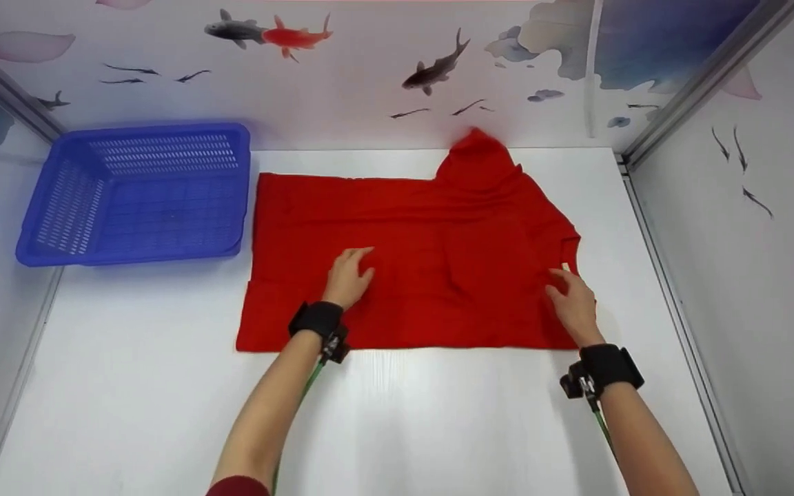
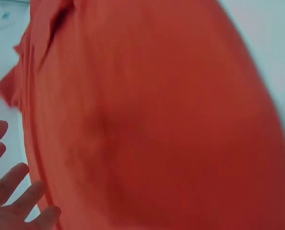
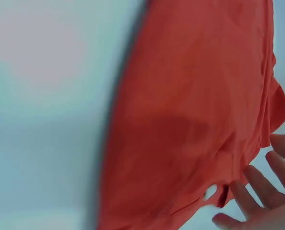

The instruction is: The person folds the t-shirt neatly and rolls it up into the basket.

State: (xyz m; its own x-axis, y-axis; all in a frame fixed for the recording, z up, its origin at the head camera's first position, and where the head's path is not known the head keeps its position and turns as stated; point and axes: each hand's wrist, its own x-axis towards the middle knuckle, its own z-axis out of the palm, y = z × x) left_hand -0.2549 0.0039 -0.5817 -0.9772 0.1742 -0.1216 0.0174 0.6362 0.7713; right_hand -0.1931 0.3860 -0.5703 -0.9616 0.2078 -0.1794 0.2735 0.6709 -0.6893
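Note:
A red short-sleeved shirt (image 1: 404, 262) lies flat on the white table, with one side turned over and a sleeve (image 1: 476, 162) sticking out toward the back wall. Over its lower middle is my left hand (image 1: 349, 279), fingers loosely bent and nothing held. In the left wrist view, those fingers (image 2: 17, 191) are spread beside the red cloth (image 2: 156, 110). Near the shirt's neck end at the right, by a small white label (image 1: 565, 266), is my right hand (image 1: 574, 303). Its fingers (image 3: 262, 187) are parted and grip nothing in the right wrist view. Whether either hand touches the cloth, I cannot tell.
A blue plastic basket (image 1: 242, 200) with slotted walls stands at the back left of the white table (image 1: 397, 413). Walls printed with fish enclose the back (image 1: 369, 103) and both sides. Bare tabletop shows in front of the shirt.

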